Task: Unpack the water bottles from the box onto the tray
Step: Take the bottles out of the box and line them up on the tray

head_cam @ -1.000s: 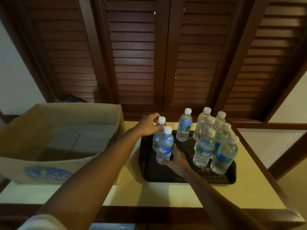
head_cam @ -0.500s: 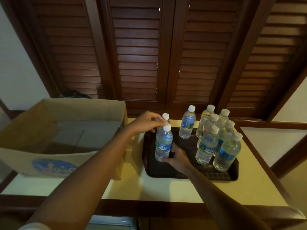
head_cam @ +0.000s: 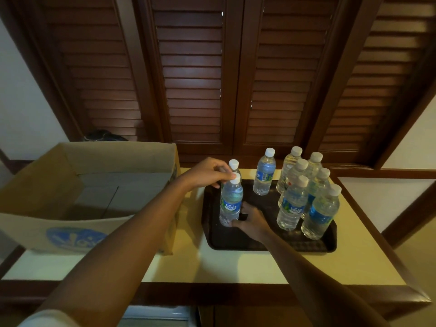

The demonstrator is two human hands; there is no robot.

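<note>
Bottles stand on the dark tray (head_cam: 271, 246) at centre right of the frame: two at its left edge, one alone near the back middle (head_cam: 264, 172), and a tight cluster of six (head_cam: 304, 192) on the right. The box (head_cam: 118, 156) at left shows only bare cardboard floor in the part that is visible, so by my reading the unpacking is at or near its end.

The left hand (head_cam: 207, 173) has its fingers pinched at the cap of the front bottle (head_cam: 231, 200), just in front of the rear bottle (head_cam: 234, 165); whether it also touches that rear cap I cannot tell. The right hand (head_cam: 250, 220) is curled around the front bottle's base, fingers closed on it.

Risks from here, as I judge them:
- The front bottle sits close to the tray's left rim; if its base lands on the raised lip it could tip off toward the box.
- The two left bottles are nearly touching, so a careless release or a wrist brushing a cap could knock both over.
- Drawing the right arm back across the tray could clip the cluster, which is packed closely enough to topple in a chain.
</note>
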